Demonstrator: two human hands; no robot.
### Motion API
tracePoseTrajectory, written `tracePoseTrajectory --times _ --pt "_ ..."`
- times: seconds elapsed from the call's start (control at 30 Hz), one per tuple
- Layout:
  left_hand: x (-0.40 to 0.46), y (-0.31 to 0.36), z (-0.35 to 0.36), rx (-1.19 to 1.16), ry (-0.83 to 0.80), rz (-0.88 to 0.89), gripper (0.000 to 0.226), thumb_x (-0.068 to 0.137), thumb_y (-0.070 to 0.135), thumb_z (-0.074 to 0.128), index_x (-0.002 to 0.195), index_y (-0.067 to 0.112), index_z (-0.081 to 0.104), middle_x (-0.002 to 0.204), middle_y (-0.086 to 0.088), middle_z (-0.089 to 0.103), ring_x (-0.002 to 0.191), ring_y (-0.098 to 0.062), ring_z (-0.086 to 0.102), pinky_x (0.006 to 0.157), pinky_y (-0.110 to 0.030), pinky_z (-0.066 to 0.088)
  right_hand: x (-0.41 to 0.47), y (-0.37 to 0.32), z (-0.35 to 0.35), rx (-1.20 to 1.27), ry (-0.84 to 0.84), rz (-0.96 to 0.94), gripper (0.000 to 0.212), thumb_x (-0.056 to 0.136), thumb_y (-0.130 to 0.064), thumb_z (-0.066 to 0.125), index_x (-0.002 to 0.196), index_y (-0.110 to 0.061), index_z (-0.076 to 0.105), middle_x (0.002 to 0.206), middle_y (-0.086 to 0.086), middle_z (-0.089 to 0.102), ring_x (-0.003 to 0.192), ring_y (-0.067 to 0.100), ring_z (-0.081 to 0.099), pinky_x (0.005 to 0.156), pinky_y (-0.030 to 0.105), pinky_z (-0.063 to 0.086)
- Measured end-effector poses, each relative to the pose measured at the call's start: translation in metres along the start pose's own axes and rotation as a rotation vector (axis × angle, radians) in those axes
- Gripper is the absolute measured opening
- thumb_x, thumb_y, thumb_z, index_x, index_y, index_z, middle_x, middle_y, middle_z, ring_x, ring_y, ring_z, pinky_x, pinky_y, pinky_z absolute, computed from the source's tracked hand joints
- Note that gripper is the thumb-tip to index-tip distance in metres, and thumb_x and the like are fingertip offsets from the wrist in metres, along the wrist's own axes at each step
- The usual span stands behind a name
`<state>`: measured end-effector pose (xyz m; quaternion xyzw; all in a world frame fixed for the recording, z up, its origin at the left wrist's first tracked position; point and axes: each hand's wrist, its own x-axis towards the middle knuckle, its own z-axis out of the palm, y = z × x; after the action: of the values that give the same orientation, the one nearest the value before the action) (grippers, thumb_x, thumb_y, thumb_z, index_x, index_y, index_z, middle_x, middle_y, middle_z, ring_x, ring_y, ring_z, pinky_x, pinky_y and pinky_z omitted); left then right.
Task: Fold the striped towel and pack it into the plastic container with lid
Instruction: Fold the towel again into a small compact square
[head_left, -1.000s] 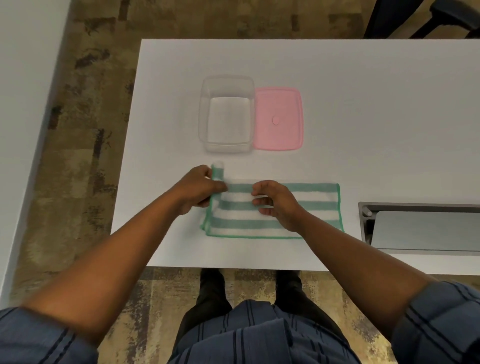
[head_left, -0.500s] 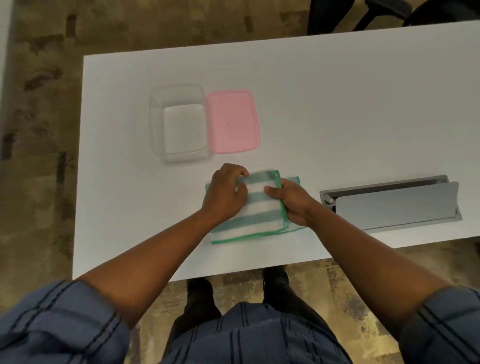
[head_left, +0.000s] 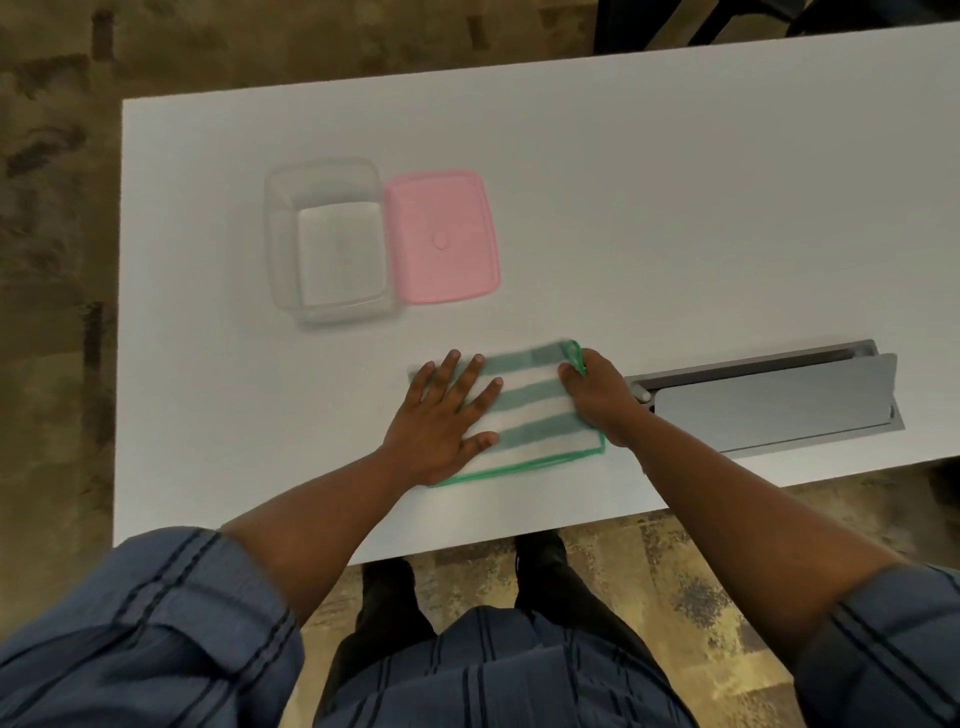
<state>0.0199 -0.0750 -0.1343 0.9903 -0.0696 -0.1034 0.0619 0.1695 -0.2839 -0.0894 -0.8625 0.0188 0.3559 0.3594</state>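
Note:
The green-and-white striped towel (head_left: 530, 415) lies folded into a rough square near the front edge of the white table (head_left: 675, 208). My left hand (head_left: 441, 415) presses flat on its left half with the fingers spread. My right hand (head_left: 597, 400) pinches the towel's right edge near the far corner. The clear plastic container (head_left: 280, 244) stands open beyond the towel to the left, with nothing in it. Its pink lid (head_left: 441, 236) lies flat right beside it on the right.
A grey metal cable tray with a raised flap (head_left: 769, 400) is set into the table just right of my right hand. The table's left edge and front edge are close. Patterned carpet and dark chair legs lie beyond the table.
My left hand has let go of the folded-over half and flattened onto the towel with fingers spread. My right hand has shifted to the towel's right edge. The camera has swung.

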Motion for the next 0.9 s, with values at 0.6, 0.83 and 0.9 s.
tracePoseTrajectory --times 0.6,0.83,0.9 --pt "0.004 -0.001 0.013 -0.022 0.066 0.059 0.075 0.098 0.067 0.029 0.159 0.026 0.017 0.168 -0.009 0.007 0.155 -0.035 0.000 0.122 -0.056 0.010 -0.012 0.036 0.028 -0.804 0.266 -0.533 0.064 0.106 -0.047 0.029 0.160 -0.017 0.014 0.169 0.010 0.013 0.155 0.032 0.008 0.120 0.051 0.017" --pt "-0.004 -0.013 0.016 -0.013 0.047 0.122 0.078 0.097 0.070 0.032 0.159 0.027 0.016 0.168 -0.008 0.006 0.155 -0.034 -0.002 0.123 -0.054 0.010 -0.008 0.052 0.053 -0.838 0.131 -0.468 0.077 0.103 -0.058 0.021 0.161 -0.016 -0.007 0.169 0.009 -0.014 0.154 0.028 -0.019 0.125 0.046 0.000" --pt "-0.011 -0.026 0.013 -0.009 0.039 0.129 0.078 0.096 0.069 0.034 0.159 0.027 0.017 0.168 -0.008 0.007 0.155 -0.034 -0.001 0.123 -0.053 0.011 -0.008 0.045 0.065 -0.835 0.126 -0.468 0.078 0.102 -0.059 0.021 0.161 -0.015 -0.007 0.169 0.011 -0.015 0.154 0.029 -0.019 0.124 0.046 -0.001"
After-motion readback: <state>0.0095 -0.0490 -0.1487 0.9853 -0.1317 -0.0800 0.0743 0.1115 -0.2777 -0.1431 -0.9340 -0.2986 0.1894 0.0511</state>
